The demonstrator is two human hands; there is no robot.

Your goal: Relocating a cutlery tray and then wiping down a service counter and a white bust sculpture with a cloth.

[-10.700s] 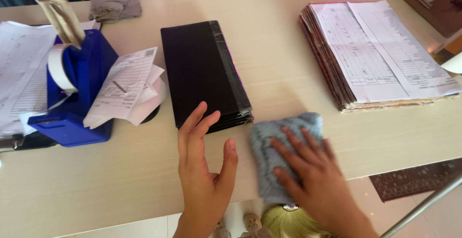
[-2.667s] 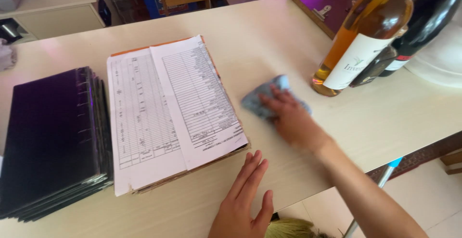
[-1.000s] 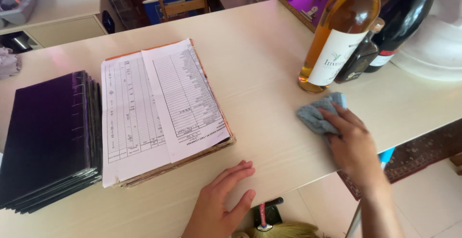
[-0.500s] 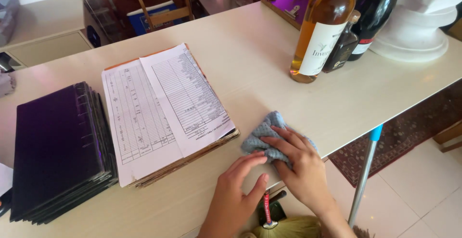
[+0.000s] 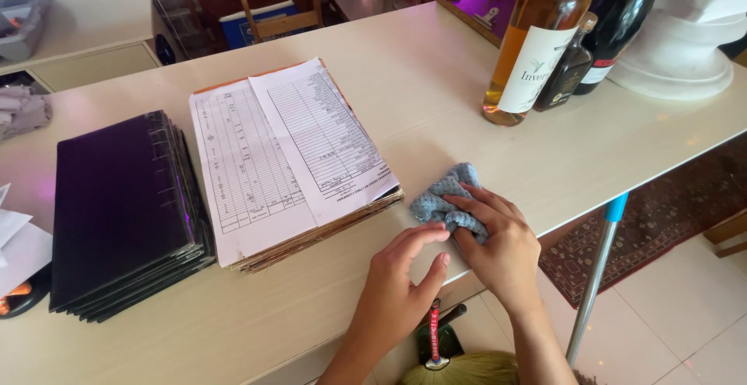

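My right hand [image 5: 498,241] is pressed down on a crumpled blue-grey cloth [image 5: 445,200] on the beige counter [image 5: 436,73], fingers curled over its near edge & pinning it, so it's closed onto the cloth rather than spread. My left hand [image 5: 401,280] lies flat on the counter just beside it at abt 8 o'clock from the cloth, fingers stretched out & together, holding nothing, index tip touching or nearly touching the cloth edge; can't tell which. Cloth sits near the counter's front edge, just off the corner of a stack of clipboards w/ printed forms on top [image 5: 284,155], which lies at abt 10 o'clock from it. Further left, at 9 o'clock, a stack of black folders [image 5: 124,210]. At abt 1 o'clock from the cloth, well apart, stand an amber bottle w/ white label [image 5: 537,42], a small dark bottle [image 5: 568,70] touching or just behind it, & a tall dark bottle [image 5: 622,19]; beside those a white rounded base [image 5: 685,50]. Below the counter edge at 5 o'clock: a metal pole w/ blue grip [image 5: 595,276] & a straw broom head [image 5: 475,369].
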